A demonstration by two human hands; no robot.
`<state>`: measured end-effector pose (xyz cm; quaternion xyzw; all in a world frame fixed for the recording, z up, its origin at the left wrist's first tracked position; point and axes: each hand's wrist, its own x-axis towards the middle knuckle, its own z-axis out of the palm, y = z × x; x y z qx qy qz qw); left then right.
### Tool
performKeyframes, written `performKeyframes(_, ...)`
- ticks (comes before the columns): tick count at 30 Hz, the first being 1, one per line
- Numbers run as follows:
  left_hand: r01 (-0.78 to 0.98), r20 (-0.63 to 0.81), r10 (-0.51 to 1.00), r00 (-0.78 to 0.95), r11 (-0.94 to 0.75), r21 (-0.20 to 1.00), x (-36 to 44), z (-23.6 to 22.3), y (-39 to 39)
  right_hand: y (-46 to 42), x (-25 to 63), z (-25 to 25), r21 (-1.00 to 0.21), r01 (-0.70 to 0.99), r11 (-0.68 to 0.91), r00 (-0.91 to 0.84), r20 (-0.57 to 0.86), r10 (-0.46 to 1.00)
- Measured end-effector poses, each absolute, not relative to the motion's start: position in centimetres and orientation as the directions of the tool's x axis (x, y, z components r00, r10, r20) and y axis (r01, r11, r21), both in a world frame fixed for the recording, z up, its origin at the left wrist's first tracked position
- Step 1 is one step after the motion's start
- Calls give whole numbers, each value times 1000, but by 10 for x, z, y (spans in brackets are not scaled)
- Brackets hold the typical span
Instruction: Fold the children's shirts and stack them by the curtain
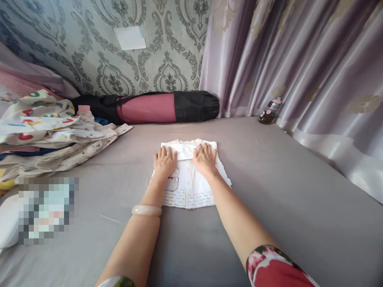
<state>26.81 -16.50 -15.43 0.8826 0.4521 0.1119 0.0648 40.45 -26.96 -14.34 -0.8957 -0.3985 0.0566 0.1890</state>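
A small white shirt (188, 187) lies on the grey bed sheet, with a printed cartoon figure at its left and rows of lettering along its near edge. Its sleeves look folded inward across the far end. My left hand (166, 160) presses flat on the folded cloth at the far left, fingers spread. On the far right part of the same shirt rests my right hand (205, 158), palm down with the fingers apart. Neither hand grips the cloth.
A heap of patterned clothes (44, 127) lies on the left, with a white object (10, 219) and a blurred patch nearer. Against the wall stretches a black and pink rolled bag (146, 107). A bottle (269, 112) stands by the curtain (269, 59) on the grey sheet (284, 191).
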Motion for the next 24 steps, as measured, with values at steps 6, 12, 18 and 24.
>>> performKeyframes(6,758,149,828,541,-557,339,268,-152,-163,-270,404,-138,-389,688,-612,674,30,738)
performKeyframes(12,765,86,868,489,-474,437,238,-138,-146,-300,421,-121,-400,760,-513,510,-122,851)
performKeyframes(18,737,-37,834,551,-465,490,196,-125,-150,-354,425,-130,-182,885,-429,427,-52,903)
performKeyframes(24,747,-40,873,485,-390,539,199,-120,-155,-359,421,-143,-165,886,-433,444,32,895)
